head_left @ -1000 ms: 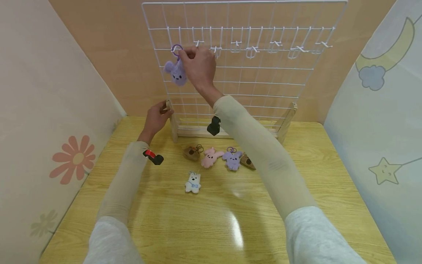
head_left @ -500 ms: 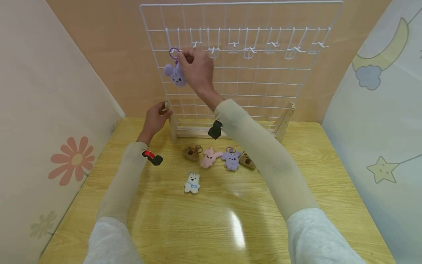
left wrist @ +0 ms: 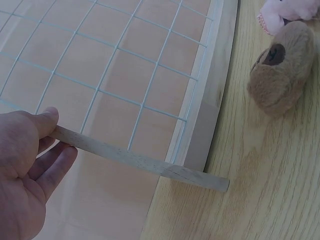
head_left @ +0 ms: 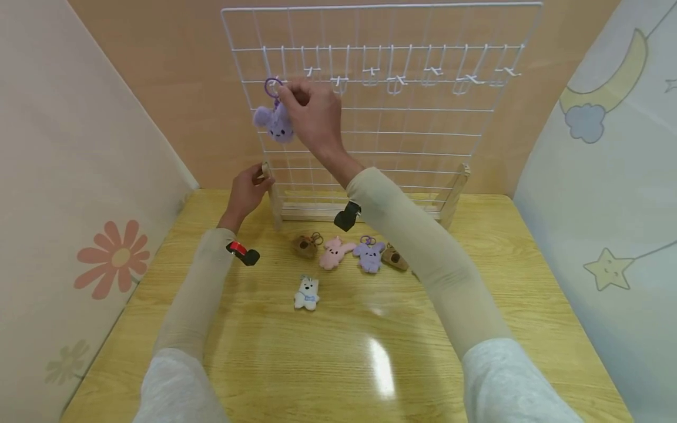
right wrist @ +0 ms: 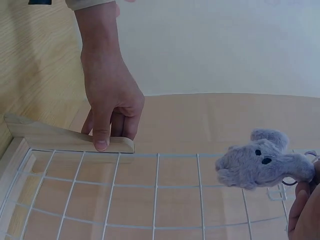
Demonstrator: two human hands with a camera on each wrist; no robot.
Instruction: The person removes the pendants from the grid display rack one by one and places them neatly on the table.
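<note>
My right hand [head_left: 315, 114] pinches the purple ring of a plush keychain [head_left: 279, 124] at the leftmost hook of a white wire grid rack [head_left: 381, 109]. The ring appears to be around or against that hook; I cannot tell which. The purple plush hangs below the fingers, and in the right wrist view its face [right wrist: 262, 157] shows two dark eyes. My left hand [head_left: 247, 194] grips the top of the rack's left wooden side foot [left wrist: 120, 155], thumb on one side and fingers on the other.
On the wooden table [head_left: 296, 364] lie a brown plush keychain [head_left: 305, 247], a pink one [head_left: 335, 254], a purple one [head_left: 369, 257], another brown one [head_left: 394, 257] and a white bear [head_left: 307, 294]. Several white hooks [head_left: 398, 80] line the grid to the right.
The purple plush and its ring have shifted slightly left with my right hand. The whole scene drifts a little left as the head view turns. My left hand keeps its grip on the wooden foot.
</note>
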